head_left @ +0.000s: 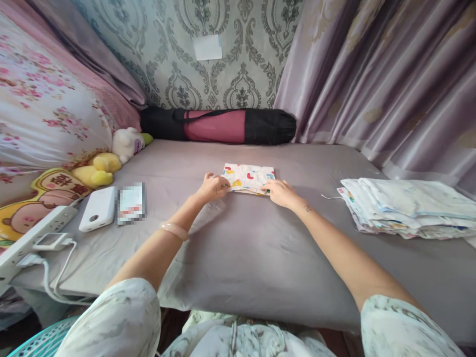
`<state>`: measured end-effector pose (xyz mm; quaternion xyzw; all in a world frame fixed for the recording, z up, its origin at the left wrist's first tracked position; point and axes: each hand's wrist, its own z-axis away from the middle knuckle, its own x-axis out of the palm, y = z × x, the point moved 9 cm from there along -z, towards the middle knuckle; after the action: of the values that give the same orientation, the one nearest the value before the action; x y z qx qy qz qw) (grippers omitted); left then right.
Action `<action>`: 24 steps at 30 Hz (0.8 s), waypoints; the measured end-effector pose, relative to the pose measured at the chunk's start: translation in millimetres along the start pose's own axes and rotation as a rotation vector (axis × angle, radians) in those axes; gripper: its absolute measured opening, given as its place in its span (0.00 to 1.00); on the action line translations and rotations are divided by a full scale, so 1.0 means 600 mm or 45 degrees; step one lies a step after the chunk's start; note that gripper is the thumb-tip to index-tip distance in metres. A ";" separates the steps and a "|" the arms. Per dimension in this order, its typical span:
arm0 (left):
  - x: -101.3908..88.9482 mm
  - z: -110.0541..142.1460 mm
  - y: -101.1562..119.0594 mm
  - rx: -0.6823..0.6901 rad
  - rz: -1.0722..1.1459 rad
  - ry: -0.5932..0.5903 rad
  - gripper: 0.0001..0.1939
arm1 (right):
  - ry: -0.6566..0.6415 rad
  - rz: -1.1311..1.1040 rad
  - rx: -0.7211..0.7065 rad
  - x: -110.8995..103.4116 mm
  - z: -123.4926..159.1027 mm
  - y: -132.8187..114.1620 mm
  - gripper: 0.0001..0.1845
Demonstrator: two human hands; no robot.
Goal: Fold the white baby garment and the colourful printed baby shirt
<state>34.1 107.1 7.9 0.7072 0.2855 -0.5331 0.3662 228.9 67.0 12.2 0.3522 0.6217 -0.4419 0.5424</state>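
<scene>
A small folded white cloth (248, 176) with coloured prints lies on the grey bedsheet (238, 248) in the middle. My left hand (212, 187) pinches its near left corner, fingers curled on the fabric. My right hand (281, 192) grips its near right corner the same way. Both arms reach forward over the bed.
A stack of folded cloths (405, 207) lies at the right. At the left are a white power bank (97, 208), a phone (131, 203), a power strip (33, 238) with cables and plush toys (111, 158). A black and pink roll bag (219, 125) lies against the wall. Curtains hang at the right.
</scene>
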 end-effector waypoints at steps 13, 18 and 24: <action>0.076 -0.088 0.037 -0.191 -0.163 -0.008 0.28 | 0.133 0.046 0.255 0.057 -0.113 -0.014 0.30; 0.095 -0.086 0.025 -0.221 -0.136 -0.056 0.31 | 0.080 0.010 0.276 0.075 -0.114 -0.005 0.31; 0.096 -0.089 0.024 -0.232 -0.118 -0.073 0.30 | 0.039 -0.003 0.291 0.076 -0.115 -0.003 0.31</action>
<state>90.0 143.6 -35.8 0.6416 0.3544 -0.5413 0.4120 194.5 128.8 -31.0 0.4176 0.5759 -0.5051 0.4887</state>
